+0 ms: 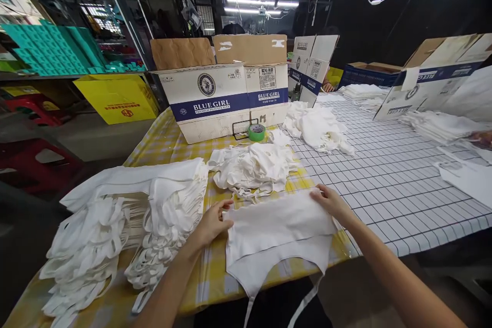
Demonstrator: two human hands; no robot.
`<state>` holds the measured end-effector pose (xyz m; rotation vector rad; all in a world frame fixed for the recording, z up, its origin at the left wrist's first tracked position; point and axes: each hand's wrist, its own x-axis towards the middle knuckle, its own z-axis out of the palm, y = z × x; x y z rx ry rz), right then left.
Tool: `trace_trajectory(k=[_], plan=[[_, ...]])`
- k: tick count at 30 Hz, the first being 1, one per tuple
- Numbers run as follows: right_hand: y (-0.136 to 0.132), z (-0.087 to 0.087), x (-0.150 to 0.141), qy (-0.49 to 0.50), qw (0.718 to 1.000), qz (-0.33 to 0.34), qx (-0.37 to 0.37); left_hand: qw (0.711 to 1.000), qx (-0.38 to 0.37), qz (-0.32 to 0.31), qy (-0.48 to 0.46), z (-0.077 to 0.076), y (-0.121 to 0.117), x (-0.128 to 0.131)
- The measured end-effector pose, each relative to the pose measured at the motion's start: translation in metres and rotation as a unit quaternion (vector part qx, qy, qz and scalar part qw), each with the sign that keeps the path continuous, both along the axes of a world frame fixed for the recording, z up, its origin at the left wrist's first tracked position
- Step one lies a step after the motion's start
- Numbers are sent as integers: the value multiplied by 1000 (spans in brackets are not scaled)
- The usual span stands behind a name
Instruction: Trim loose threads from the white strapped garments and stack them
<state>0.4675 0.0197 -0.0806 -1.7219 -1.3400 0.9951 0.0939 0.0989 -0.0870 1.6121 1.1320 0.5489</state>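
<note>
A white cloth garment piece (282, 225) with thin straps lies in front of me, its straps hanging over the table's near edge. My left hand (212, 221) is closed at its upper left corner, thumb and fingers pinching the edge. At the upper right corner, my right hand (331, 203) grips the cloth between thumb and fingers. Just beyond it lies a loose heap of white strapped pieces (255, 166). To the left, a thick stack of similar white pieces (154, 177) is laid in layers, straps dangling toward me.
Printed cartons (215, 105) stand at the back, with green tape (257, 132) before them. More white cloth (317, 128) lies on the checked tablecloth (369, 179). A person's hand (327, 85) shows behind a carton. A yellow box (117, 97) and red stool (36, 166) are at left.
</note>
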Motion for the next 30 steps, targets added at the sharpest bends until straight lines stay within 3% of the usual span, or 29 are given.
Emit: trace_trajectory(k=[2, 4, 7, 11, 15, 21, 24, 26, 28, 30], plan=[[-15, 14, 4, 110, 994, 14, -19, 989, -98, -37, -108, 13, -11, -7], [-27, 28, 7, 204, 977, 33, -55, 969, -145, -57, -190, 23, -18, -15], [-29, 36, 7, 247, 962, 55, -103, 966, -160, -54, -196, 21, -14, -19], [-12, 23, -1, 211, 968, 75, -113, 973, -174, -70, -135, -1, 4, -12], [-6, 8, -5, 281, 953, 71, -94, 974, -166, -3, -154, -12, 8, -7], [-6, -17, -10, 345, 932, -71, -91, 940, -238, 98, -225, -20, 0, 1], [-3, -32, -12, 274, 952, -107, -82, 948, -204, 149, -192, -30, -2, 9], [0, -39, -11, 216, 966, -119, -84, 971, -132, 152, -128, -31, -2, 15], [3, -43, -8, 182, 972, -123, -87, 989, -21, 143, -3, -29, -1, 21], [6, -44, -5, 158, 976, -124, -85, 973, 82, 148, 155, -24, 0, 26]])
